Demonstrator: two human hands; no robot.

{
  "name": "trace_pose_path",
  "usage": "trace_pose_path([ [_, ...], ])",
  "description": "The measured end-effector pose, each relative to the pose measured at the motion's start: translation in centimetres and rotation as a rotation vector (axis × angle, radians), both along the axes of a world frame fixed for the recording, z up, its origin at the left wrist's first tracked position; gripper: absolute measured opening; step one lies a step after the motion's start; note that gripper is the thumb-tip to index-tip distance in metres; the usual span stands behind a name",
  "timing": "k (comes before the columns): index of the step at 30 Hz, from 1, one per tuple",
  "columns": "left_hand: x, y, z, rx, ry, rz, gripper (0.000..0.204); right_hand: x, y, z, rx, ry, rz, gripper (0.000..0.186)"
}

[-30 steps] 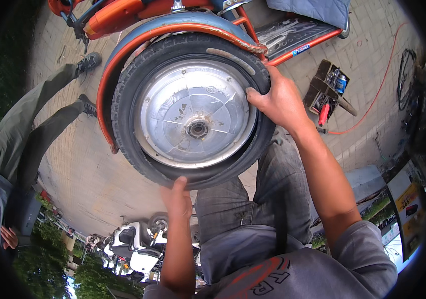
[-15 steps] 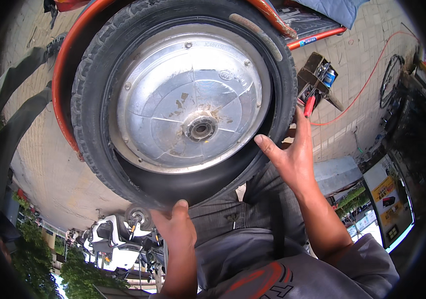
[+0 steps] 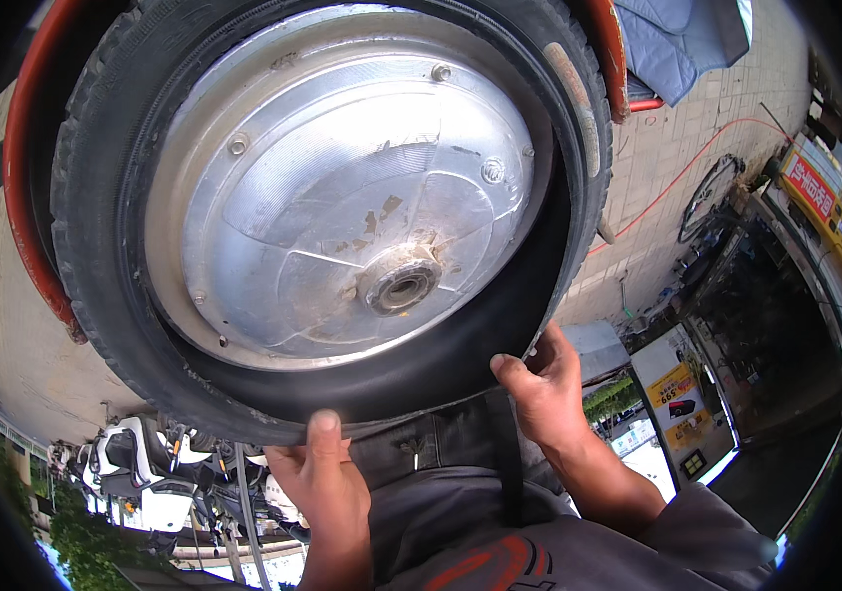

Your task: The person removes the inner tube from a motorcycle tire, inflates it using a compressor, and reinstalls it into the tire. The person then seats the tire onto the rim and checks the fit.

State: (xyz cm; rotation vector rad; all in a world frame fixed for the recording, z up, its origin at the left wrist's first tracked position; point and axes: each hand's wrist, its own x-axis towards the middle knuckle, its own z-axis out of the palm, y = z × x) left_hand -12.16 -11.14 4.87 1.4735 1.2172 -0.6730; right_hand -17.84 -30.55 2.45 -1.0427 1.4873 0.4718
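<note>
A large black tyre sits loosely around a silver wheel hub, which has a round collar at its centre. Along the near side the tyre stands apart from the rim, and a smooth black inner tube shows in the gap. My left hand grips the tyre's near edge, thumb on top and fingers partly hidden below. Farther right along that edge, my right hand pinches the tyre wall between thumb and fingers.
An orange-red fender curves around the wheel's left side. At the upper right lies a grey-blue padded cloth. A red hose crosses the paving near a loose bicycle wheel. White scooters stand at lower left.
My right hand has come down and inward from the tyre's right side and closed on its near edge. The wheel looks larger and nearer, and the toolbox has gone from view.
</note>
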Motion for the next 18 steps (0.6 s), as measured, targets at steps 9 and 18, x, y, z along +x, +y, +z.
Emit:
trace_pose_path([
  [9,-2.2,-5.7,-0.5,-0.340,0.292,0.438,0.043,0.4,0.2,0.2,-0.034,-0.001,0.025,0.043],
  [18,-3.4,-5.3,-0.1,-0.394,0.175,0.386,0.052,-0.1,0.6,0.2,-0.018,-0.001,0.040,0.045],
])
